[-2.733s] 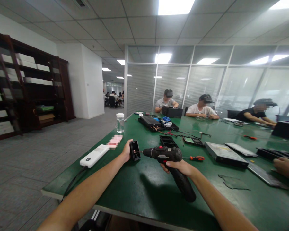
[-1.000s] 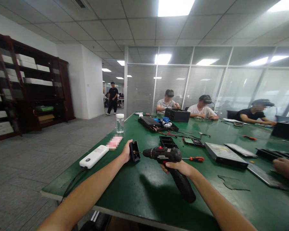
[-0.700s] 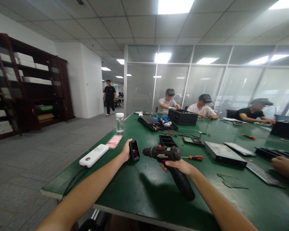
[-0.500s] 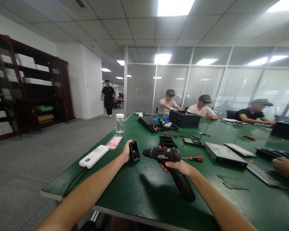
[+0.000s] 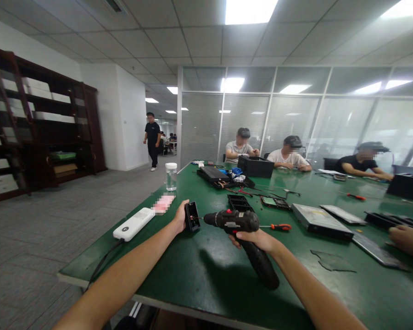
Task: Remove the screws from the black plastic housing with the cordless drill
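Observation:
My right hand (image 5: 249, 238) is wrapped round the grip of a black cordless drill (image 5: 234, 221), which points left. Its thin bit reaches into the open side of a small black plastic box (image 5: 193, 224). My left hand (image 5: 181, 217) grips that box by its left side and holds it tilted up, with the open side facing the drill; most of its fingers are behind the box. Some small copper-coloured parts show inside, too small to name. Beyond the drill lies a black compartmented tray (image 5: 240, 202), and to its right a screwdriver with an orange and black handle (image 5: 281, 227).
Left on the green table (image 5: 172, 275) are a white power bank (image 5: 134, 224) with a cable and a lidded clear jar (image 5: 171, 177). To the right lie a disc drive (image 5: 321, 222), a dark glass-like shard (image 5: 332, 261) and a co-worker's hand (image 5: 409, 239). Several people sit across the table.
My hands, the drill and the small box have barely moved. Across the table, the large black box has shifted left in front of a co-worker. A person in the background has walked a little.

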A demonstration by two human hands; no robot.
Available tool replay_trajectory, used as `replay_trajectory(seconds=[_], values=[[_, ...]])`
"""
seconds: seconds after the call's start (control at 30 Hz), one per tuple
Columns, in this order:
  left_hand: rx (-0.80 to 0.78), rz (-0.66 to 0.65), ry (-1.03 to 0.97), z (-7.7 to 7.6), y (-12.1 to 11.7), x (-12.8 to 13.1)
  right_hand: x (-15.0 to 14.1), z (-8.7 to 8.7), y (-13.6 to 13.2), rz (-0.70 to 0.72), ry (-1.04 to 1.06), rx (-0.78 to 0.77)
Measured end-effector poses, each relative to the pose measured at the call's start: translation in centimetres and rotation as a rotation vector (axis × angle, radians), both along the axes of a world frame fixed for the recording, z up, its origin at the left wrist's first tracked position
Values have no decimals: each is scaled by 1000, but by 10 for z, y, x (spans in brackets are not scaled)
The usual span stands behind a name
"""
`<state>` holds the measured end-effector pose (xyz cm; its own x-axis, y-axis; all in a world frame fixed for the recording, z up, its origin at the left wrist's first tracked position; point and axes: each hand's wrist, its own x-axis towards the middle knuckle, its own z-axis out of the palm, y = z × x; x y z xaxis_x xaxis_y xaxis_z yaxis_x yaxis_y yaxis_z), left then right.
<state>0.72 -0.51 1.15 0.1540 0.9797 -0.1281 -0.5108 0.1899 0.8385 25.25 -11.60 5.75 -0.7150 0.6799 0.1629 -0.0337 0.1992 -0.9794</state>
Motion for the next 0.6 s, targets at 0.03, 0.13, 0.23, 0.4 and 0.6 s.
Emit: replay_trajectory(seconds=[0.03, 0.13, 0.23, 0.4, 0.6], values=[[-1, 0, 0, 0, 0, 0, 0, 0, 0, 4, -1, 4], [1, 10, -2, 0, -1, 1, 0, 1, -1, 9, -1, 12], [-6, 24, -7, 1, -1, 1, 1, 0, -1, -3, 1, 0], [-1, 29, -11, 0, 0, 1, 1, -2, 0, -9, 14, -20], [11, 11, -1, -2, 1, 0, 0, -1, 0, -5, 13, -27]])
